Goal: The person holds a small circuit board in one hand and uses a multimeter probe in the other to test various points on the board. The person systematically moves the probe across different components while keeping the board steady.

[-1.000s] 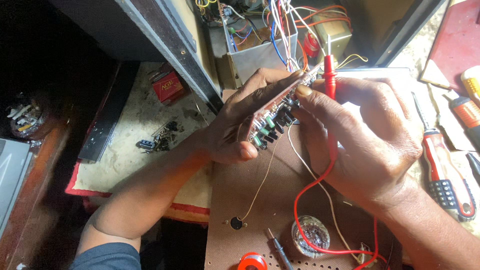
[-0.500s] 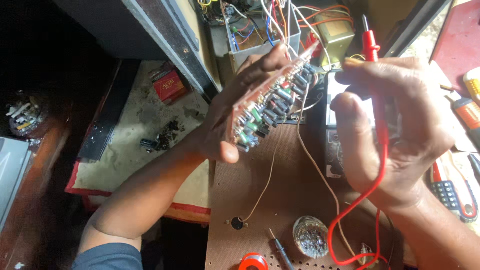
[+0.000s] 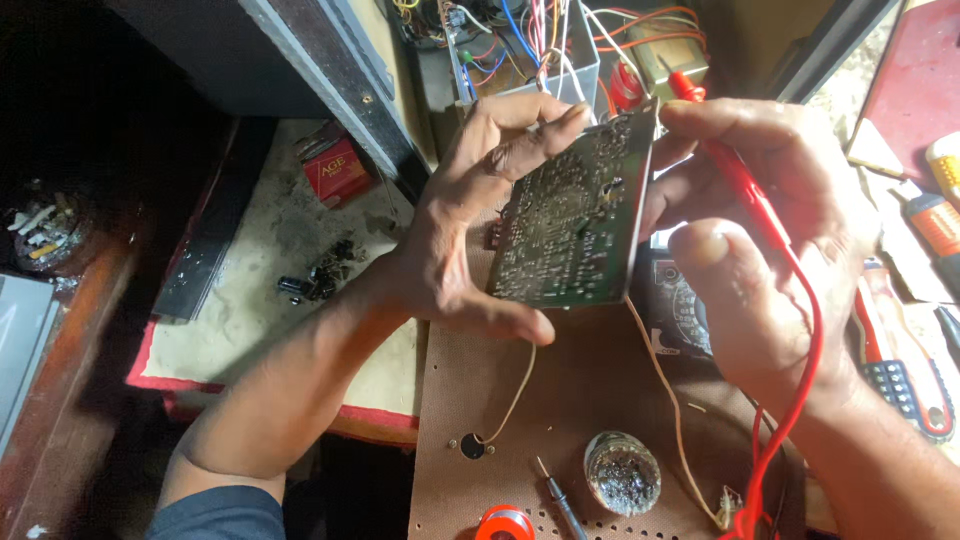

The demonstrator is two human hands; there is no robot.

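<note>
At the far left of the tabletop [image 3: 250, 300], a round dish of stubs and ash [image 3: 45, 225] sits in the dark, well apart from the work. Nearer the middle, a small red box [image 3: 335, 170] and a heap of little black parts [image 3: 320, 275] lie on the pale mat, pushed aside, it seems, to leave room for the arms.

The left hand [image 3: 455, 235] grips the green circuit board [image 3: 575, 215] by its edges, thumb under the lower rim and fingers curled over the top. The board is held up off the surface and tilted, solder side toward the camera, probably so the joints can be read and reached. Thin wires [image 3: 520, 385] trail from it down to the brown perforated panel [image 3: 590, 400] below, so it can only be lifted so far.

The right hand [image 3: 770, 240] is closed round a red test probe [image 3: 735, 180], fingertips also steadying the board's right edge; the probe's tip points up past the top corner. Its red lead [image 3: 795, 400] loops down across the wrist.

Below, a round tin of dark paste [image 3: 622, 472] and a slim black probe [image 3: 560, 500] lie near. A red-handled screwdriver [image 3: 900, 350] rests at the right.
</note>
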